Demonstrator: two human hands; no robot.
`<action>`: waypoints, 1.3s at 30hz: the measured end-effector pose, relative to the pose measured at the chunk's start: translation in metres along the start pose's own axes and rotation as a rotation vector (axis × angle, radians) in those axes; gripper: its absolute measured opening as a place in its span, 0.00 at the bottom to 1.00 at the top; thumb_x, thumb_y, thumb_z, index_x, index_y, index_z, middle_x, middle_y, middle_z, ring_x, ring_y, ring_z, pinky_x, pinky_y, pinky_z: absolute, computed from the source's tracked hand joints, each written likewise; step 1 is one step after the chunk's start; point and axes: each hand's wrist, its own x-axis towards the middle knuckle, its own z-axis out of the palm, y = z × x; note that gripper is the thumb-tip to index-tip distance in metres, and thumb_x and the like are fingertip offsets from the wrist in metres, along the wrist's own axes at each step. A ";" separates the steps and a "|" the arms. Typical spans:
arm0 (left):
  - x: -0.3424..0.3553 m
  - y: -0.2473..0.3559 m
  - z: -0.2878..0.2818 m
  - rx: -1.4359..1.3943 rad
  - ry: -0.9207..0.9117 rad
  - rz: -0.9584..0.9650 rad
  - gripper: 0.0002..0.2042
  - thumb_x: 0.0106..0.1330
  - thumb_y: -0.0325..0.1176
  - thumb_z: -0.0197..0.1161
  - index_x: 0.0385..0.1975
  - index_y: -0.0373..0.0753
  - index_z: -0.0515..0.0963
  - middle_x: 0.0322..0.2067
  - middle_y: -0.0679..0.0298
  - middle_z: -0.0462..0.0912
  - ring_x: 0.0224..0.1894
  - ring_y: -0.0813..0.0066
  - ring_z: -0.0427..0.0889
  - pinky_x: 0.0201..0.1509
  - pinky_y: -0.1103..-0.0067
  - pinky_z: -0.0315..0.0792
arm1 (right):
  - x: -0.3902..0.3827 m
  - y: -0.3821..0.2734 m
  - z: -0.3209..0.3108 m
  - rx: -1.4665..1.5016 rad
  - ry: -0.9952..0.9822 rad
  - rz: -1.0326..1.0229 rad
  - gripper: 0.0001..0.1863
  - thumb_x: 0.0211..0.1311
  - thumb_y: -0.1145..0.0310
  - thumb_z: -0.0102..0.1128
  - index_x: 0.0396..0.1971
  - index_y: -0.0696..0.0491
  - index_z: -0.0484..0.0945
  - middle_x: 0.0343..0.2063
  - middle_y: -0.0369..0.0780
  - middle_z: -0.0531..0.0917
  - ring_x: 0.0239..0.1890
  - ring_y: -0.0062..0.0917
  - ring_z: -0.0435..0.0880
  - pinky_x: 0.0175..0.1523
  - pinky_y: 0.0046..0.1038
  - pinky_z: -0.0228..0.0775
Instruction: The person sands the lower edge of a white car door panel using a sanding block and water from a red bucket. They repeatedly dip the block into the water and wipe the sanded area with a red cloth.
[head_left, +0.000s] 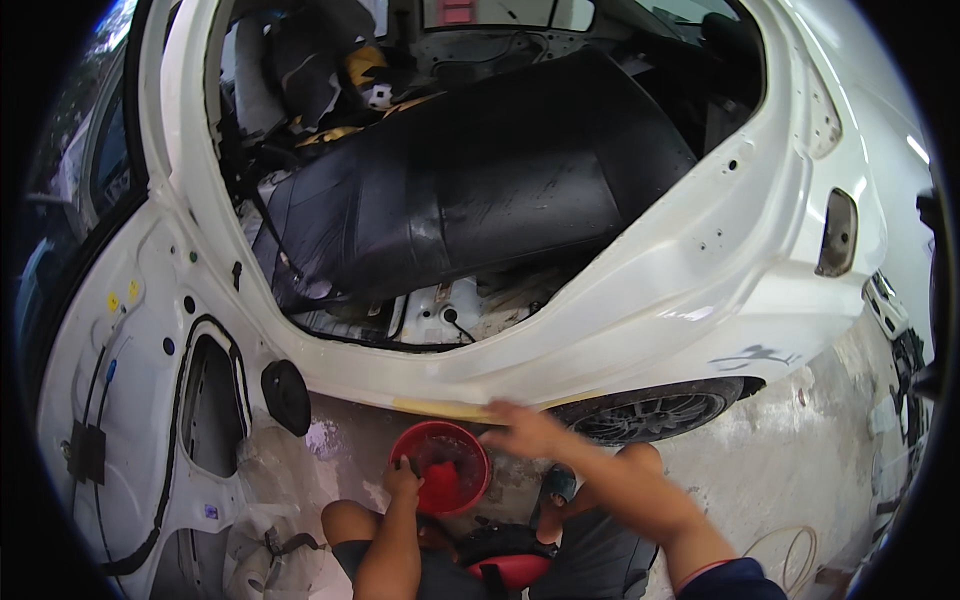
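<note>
My right hand (520,430) reaches the lower edge of a white car body (640,330), fingers stretched out and slightly blurred, by a yellowish filler strip (440,409) along the sill. My left hand (403,480) is closed at the left rim of a red bucket (484,462). Something small and dark shows at its fingertips, too little to name. Water and a brighter red patch (440,488) show inside the bucket, which stands on the floor between my knees and the car.
An opened white door (140,330) with bare inner panel stands at the left. Inside the car lies a loose black seat backrest (480,170). A wheel (650,412) sits under the arch at the right. A pale hose (790,550) curls on the concrete floor (720,480).
</note>
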 end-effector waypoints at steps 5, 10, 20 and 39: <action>0.020 -0.025 0.032 0.352 -0.087 -0.048 0.19 0.75 0.43 0.54 0.54 0.34 0.79 0.49 0.45 0.83 0.48 0.49 0.84 0.50 0.63 0.79 | -0.088 0.027 -0.248 -0.633 0.605 -0.211 0.22 0.56 0.64 0.68 0.51 0.54 0.80 0.52 0.48 0.80 0.58 0.44 0.76 0.63 0.44 0.67; 0.042 -0.057 0.071 0.684 -0.063 0.227 0.17 0.74 0.38 0.53 0.53 0.33 0.80 0.46 0.41 0.83 0.51 0.43 0.82 0.55 0.60 0.75 | -0.135 0.061 -0.333 -1.140 0.516 -0.164 0.23 0.54 0.62 0.61 0.49 0.57 0.78 0.54 0.51 0.77 0.60 0.49 0.72 0.67 0.51 0.60; 0.105 -0.187 0.117 0.984 -0.060 0.971 0.22 0.74 0.37 0.49 0.64 0.32 0.70 0.57 0.43 0.77 0.62 0.42 0.73 0.63 0.59 0.69 | -0.136 0.088 -0.338 -1.280 0.483 -0.167 0.20 0.47 0.62 0.57 0.37 0.61 0.79 0.47 0.55 0.81 0.54 0.54 0.77 0.63 0.55 0.62; 0.001 0.071 0.239 0.206 0.025 0.849 0.19 0.76 0.38 0.49 0.62 0.38 0.72 0.63 0.51 0.73 0.68 0.51 0.69 0.72 0.55 0.58 | -0.131 0.077 -0.327 -1.144 0.619 -0.136 0.17 0.44 0.68 0.60 0.36 0.59 0.80 0.48 0.50 0.82 0.56 0.48 0.79 0.67 0.52 0.61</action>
